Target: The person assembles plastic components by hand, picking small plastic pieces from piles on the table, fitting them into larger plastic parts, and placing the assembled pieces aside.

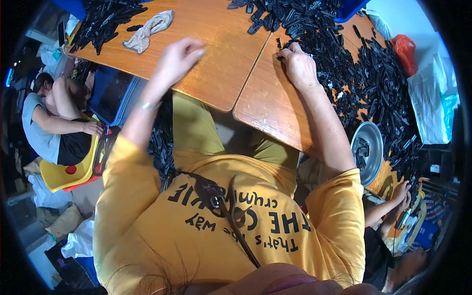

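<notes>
My left hand (182,58) is held over the left part of the wooden table (216,69), slightly blurred, its fingers curled inward. Whatever may be between those fingers cannot be made out. At the edge of a heap of small black plastic parts (334,64), my right hand (301,66) is closed, thumb and fingertips pinching a small black plastic part (279,43). Its exact shape is too small to tell. A crumpled grey cloth glove (150,32) lies beyond my left hand, beside another pile of longer black parts (105,22).
Flat black pieces (275,17) are heaped at the far side. A metal bowl (368,153) holding some black parts stands by my right elbow. A red plastic bag (404,54) lies far right. One person sits on a yellow chair (66,167) at left; another person's hands (400,194) work at right.
</notes>
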Motion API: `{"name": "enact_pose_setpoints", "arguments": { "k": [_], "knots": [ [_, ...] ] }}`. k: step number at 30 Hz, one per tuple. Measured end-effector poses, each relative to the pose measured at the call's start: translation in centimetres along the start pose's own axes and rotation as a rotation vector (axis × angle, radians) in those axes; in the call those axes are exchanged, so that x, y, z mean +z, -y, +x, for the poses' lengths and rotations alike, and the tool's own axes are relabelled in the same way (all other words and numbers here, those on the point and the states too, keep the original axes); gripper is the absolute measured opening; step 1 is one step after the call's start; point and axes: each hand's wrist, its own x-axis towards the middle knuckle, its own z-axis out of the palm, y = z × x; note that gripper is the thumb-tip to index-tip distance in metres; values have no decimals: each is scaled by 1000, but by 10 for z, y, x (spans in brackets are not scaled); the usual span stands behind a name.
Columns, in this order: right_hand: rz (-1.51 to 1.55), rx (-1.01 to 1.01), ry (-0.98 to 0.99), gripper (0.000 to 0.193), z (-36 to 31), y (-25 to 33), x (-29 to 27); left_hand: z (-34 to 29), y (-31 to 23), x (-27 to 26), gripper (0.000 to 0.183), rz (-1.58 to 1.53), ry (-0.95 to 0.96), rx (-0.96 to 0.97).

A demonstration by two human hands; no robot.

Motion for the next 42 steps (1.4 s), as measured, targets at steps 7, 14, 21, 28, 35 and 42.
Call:
{"name": "enact_pose_setpoints", "arguments": {
  "k": [7, 14, 21, 28, 35, 42],
  "knots": [
    [92, -10, -70, 12, -13, 14, 1, 130, -8, 129, 42, 378, -261, 160],
    [361, -12, -329, 8, -16, 36, -8, 130, -4, 136, 29, 297, -343, 244],
    [500, 17, -419, 14, -7, 57, -22, 83, -42, 107, 19, -300, -12, 61],
    [496, -106, -515, 17, 4, 70, -42, 60, -67, 87, 25, -735, 176, 153],
    [445, -194, -536, 15, 3, 70, -53, 45, -90, 74, 23, -675, 213, 167],
    [411, -194, -420, 17, -4, 65, -50, 37, -86, 73, 23, -703, 259, 150]
  ]
}}
